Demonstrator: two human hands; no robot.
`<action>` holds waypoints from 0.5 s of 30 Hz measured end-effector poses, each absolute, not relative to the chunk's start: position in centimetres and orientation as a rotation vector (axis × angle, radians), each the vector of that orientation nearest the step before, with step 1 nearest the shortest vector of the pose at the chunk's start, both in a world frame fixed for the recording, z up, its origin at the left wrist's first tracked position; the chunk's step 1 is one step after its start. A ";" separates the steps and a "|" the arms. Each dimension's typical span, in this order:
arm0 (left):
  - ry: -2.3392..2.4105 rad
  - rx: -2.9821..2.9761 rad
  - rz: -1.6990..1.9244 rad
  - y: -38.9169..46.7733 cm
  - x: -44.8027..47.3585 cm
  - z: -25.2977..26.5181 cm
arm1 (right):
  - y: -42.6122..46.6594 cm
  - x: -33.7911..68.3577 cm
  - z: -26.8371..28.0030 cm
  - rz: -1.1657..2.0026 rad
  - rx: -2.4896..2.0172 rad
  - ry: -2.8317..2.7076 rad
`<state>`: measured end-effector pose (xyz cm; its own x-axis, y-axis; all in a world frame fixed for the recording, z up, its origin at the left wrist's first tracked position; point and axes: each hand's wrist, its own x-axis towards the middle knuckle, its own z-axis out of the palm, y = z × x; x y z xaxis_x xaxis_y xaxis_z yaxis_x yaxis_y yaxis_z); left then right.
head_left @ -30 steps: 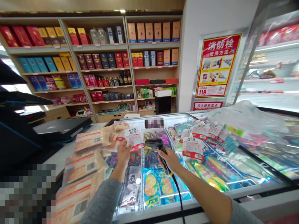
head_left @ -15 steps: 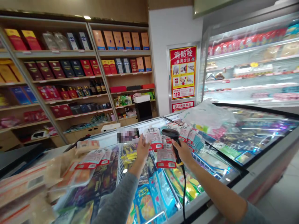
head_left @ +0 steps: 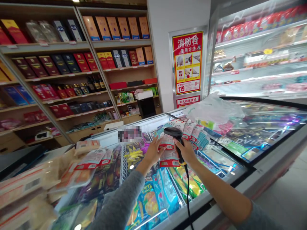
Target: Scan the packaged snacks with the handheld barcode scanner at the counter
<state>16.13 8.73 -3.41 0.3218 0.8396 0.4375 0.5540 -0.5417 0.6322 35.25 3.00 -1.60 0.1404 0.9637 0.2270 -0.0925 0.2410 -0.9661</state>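
My right hand (head_left: pixel 185 149) is wrapped around the handle of a black handheld barcode scanner (head_left: pixel 173 131), its cable hanging down toward me. Just left of it, my left hand (head_left: pixel 153 151) pinches the left edge of a small red-and-white printed pouch (head_left: pixel 166 140), close under the scanner's head. A similar pouch (head_left: pixel 169 156) lies just below, its barcode showing. To the right of the scanner, several more red-and-white pouches (head_left: pixel 189 128) lie overlapping on the glass top of a chest freezer (head_left: pixel 260 174).
Packaged goods (head_left: pixel 28 183) and two more pouches (head_left: pixel 94 156) are piled at left. Bagged frozen food (head_left: pixel 150 199) shows beneath the glass. A crumpled clear plastic bag (head_left: pixel 214 108) rests at the back right. Boxed goods fill wall shelves (head_left: pixel 92 73); a lit display cooler (head_left: pixel 259 57) stands right.
My left hand has moved right, closer to the scanner. The pouch it held up left of the scanner is no longer there; one now sits under the scanner's head. The view has tilted slightly down.
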 end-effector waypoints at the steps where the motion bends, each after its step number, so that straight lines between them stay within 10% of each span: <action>1: 1.276 2.212 1.093 8.5 14.8 -2.9 | 2.9 34.7 -1.3 1.002 -1.014 -1.163; 15: 2.098 1.726 1.472 4.0 -12.0 1.8 | 0.1 18.9 0.5 1.327 -0.856 -1.534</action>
